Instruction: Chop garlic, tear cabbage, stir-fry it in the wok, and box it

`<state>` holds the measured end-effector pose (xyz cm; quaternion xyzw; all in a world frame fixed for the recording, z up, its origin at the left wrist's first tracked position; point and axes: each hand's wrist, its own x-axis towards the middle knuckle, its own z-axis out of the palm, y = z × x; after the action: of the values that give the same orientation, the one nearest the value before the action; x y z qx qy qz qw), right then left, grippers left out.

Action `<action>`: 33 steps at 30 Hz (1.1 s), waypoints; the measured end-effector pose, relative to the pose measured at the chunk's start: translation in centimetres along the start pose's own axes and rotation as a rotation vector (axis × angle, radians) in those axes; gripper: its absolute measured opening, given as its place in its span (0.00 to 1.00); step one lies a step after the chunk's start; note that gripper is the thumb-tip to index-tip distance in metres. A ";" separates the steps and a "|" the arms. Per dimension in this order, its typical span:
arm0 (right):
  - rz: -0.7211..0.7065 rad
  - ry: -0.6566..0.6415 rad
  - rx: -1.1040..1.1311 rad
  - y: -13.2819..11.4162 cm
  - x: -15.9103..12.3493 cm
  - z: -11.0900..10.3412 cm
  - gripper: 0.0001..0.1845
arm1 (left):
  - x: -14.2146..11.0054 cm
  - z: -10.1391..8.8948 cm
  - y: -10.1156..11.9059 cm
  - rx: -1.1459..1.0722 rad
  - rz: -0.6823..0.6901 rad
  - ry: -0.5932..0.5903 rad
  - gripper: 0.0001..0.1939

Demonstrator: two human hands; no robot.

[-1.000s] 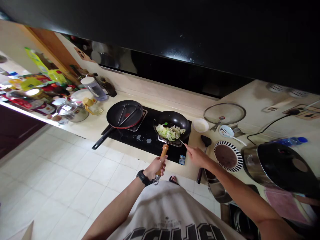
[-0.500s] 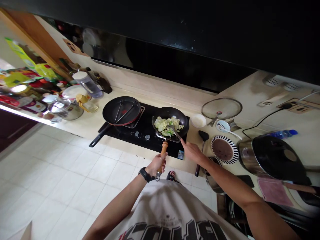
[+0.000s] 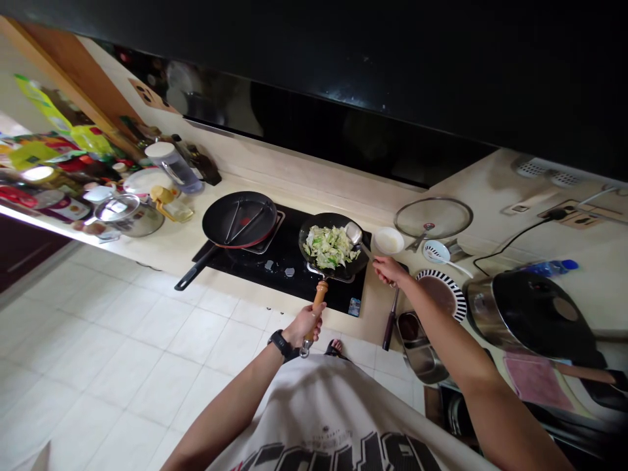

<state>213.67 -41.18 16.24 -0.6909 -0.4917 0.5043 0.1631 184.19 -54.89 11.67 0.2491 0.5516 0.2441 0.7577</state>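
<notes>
Left hand (image 3: 310, 325), wristwatch (image 3: 279, 343) at the wrist, closed around the wooden handle (image 3: 318, 294) of a black frying pan (image 3: 360, 261); whether the pan sits on the black cooktop (image 3: 289, 288) or is slightly raised cannot be told. Right hand (image 3: 387, 270), fingers pinched shut on the thin shaft of a metal spatula (image 3: 353, 232), its head at the far rim of the pan, just beside a heap of shredded cabbage (image 3: 330, 247). Below the right hand, a dark-handled turner (image 3: 391, 320) lies on the tabletop (image 3: 167, 245). To the left on the cooktop, a second frying pan (image 3: 239, 219), its handle (image 3: 193, 278) jutting past the tabletop edge, where a passing body could catch it. Just beyond the spatula, a small white bowl (image 3: 388, 240), within reach of a careless sweep of the right hand. Farther right, a glass lid (image 3: 433, 218), a striped plate (image 3: 444, 291) and a black-lidded pot (image 3: 534, 307). Risks: a hard scrape against the rim or a sharp tilt of the handle could throw cabbage over the side; a twist of the left wrist could shift the pan off the cooktop.
</notes>
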 end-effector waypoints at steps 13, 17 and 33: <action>-0.113 -0.416 -0.040 -3.4 -1.8 1.5 0.17 | -1.0 -0.9 1.8 0.042 0.005 0.025 0.29; -0.389 -0.154 -0.435 -0.4 -7.1 3.3 0.25 | -0.8 -0.5 1.7 0.040 0.008 0.018 0.29; -0.402 -0.029 -1.250 -0.8 -11.1 5.2 0.38 | -0.5 0.6 0.6 0.001 0.005 0.016 0.28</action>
<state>208.73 -51.61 20.52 -0.5434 -0.8137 0.0925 -0.1846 184.53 -54.79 12.60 0.2487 0.5573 0.2479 0.7524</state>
